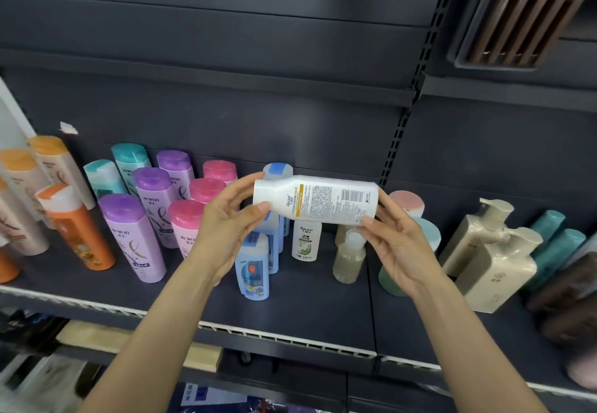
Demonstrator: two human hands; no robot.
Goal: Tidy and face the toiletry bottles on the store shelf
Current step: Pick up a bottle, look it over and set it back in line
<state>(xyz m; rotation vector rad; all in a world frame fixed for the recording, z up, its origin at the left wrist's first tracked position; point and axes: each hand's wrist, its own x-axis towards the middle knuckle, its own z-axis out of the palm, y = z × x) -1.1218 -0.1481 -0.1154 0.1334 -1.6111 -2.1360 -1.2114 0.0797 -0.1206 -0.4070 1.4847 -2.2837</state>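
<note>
Head view looks down at a dark store shelf (323, 309) where both hands hold a white bottle (315, 200) sideways in the air, above the standing stock. Its cap end points left and its printed back label with a barcode faces the camera. Left hand (226, 218) pinches the cap end between thumb and curled fingers; right hand (399, 244) grips the base end with thumb and fingertips. Directly beneath stand a smaller white bottle (306, 240) of the same brand, blue bottles (252, 265) and a clear bottle (349, 257). Purple bottles (132, 238) and pink bottles (187, 225) stand in rows further left, orange-capped ones (76, 228) at the far left, and beige pump bottles (494, 257) to the right.
</note>
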